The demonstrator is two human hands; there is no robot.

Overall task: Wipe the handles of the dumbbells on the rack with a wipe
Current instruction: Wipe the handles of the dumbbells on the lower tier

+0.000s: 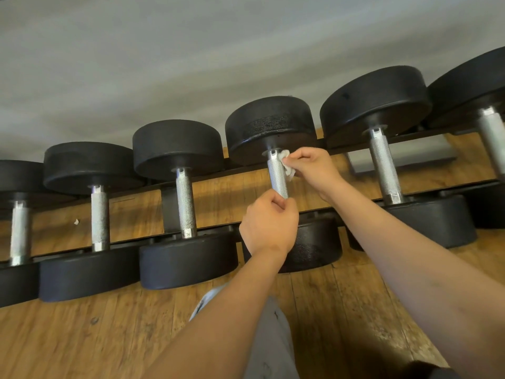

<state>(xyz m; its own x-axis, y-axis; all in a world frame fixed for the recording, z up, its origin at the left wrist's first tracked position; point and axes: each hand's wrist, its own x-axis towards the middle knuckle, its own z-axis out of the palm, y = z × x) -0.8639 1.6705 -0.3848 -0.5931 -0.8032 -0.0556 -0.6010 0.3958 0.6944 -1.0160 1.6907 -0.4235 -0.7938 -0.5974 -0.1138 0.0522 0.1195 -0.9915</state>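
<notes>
The right hand (308, 170) pinches a crumpled white wipe (287, 166) between thumb and fingertips and presses it to the right side of a handle (276, 175), near its far end, just under the far weight. The left hand (269, 222) curls round the near end of the same handle, thumb on top; it looks like a steadying grip.

By my reading the task is midway on this one dumbbell (270, 127): the wipe covers only the far stretch of the handle, so the middle and the gripped near end look left to do. Nothing shows which of the other handles are already wiped; none looks wet or marked. The left neighbour (185, 203) and the right neighbour (385, 168) lie untouched, with more beyond on both sides.

The handles are bright metal cylinders, cross-knurled and rough along the middle, with smooth collars at the ends. The weights are thick black discs, matte and finely pebbled, likely rubber. They sit across the black rails of the rack (153, 188). Below is a worn wood-plank floor (82, 337) with a small white scrap (76, 221); behind is a plain grey wall (164, 64).
</notes>
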